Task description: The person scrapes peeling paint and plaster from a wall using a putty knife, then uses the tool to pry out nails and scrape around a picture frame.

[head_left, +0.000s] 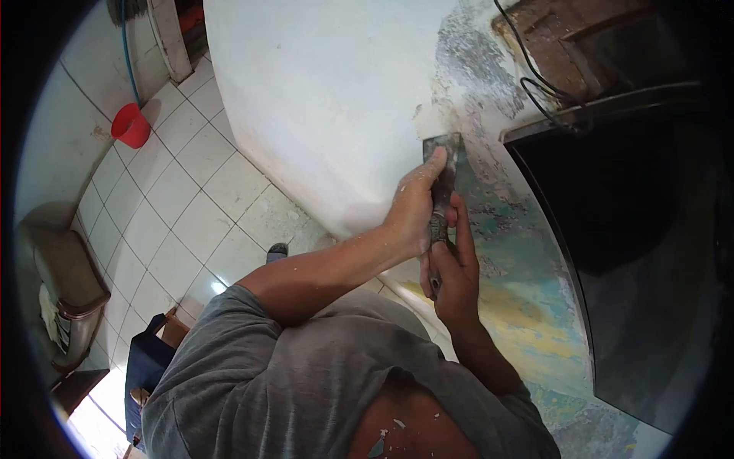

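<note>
A paint scraper (444, 183) with a wide flat metal blade is held up against the wall (329, 92), its blade edge touching the white surface beside a worn patch. My left hand (414, 200) is closed around the upper part, thumb lying along the blade. Lower down, my right hand (459, 279) grips the dark handle, with fingers wrapped round it. Right of the tool, the wall's coating is stripped to green, blue and yellow layers (512, 268). Flakes of paint lie on my chest, and whitish dust is on my left hand.
A dark framed panel (642, 306) stands close on the right, with black cables (547, 92) above it. White floor tiles (206, 183) spread to the left, with a red bucket (131, 126) near a blue hose. A brown armchair (69, 283) is at far left.
</note>
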`<action>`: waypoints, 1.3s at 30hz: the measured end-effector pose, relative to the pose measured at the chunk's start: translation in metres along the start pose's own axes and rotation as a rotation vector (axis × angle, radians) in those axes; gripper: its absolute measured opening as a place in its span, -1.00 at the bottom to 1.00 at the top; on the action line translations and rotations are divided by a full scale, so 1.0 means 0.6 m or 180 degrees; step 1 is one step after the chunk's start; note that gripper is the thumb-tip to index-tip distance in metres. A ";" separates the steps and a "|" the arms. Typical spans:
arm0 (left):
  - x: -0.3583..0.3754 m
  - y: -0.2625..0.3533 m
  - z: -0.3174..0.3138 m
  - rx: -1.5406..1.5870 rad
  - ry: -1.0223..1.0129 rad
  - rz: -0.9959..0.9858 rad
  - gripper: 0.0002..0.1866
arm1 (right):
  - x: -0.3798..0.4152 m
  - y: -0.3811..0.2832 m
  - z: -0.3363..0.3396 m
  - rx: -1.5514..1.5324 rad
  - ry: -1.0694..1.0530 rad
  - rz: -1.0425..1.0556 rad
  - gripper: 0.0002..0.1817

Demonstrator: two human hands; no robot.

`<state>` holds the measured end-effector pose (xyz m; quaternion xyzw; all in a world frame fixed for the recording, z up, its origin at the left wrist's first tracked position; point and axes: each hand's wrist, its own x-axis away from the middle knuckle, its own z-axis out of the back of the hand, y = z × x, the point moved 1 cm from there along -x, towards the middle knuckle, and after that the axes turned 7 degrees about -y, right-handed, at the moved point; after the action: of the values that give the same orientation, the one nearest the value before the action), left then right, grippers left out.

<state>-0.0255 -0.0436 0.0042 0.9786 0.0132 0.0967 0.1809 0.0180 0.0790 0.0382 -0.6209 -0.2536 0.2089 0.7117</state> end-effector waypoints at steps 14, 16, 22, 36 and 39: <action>-0.025 0.061 0.006 0.0278 -0.0054 -0.0226 -0.52 | -0.071 -0.047 -0.024 -0.0091 -0.0225 0.0023 -0.26; -0.032 0.106 0.004 0.0379 -0.0006 -0.0358 -0.49 | -0.099 -0.060 -0.035 0.0014 -0.0361 0.0008 -0.25; -0.006 0.060 -0.001 0.0233 -0.0188 -0.0020 -0.49 | -0.062 -0.012 -0.017 -0.0247 -0.0107 0.0129 -0.24; -0.020 0.132 0.039 -0.0719 -0.0382 0.0064 -0.45 | -0.067 0.002 -0.044 0.0222 0.0489 -0.0168 -0.19; -0.023 0.143 0.068 -0.1408 -0.0743 -0.0094 -0.46 | -0.061 0.019 -0.048 0.1434 0.0741 0.0316 -0.19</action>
<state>-0.0320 -0.1390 -0.0052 0.9195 -0.0150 -0.0191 0.3924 0.0072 0.0361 0.0201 -0.4783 -0.0863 0.2219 0.8453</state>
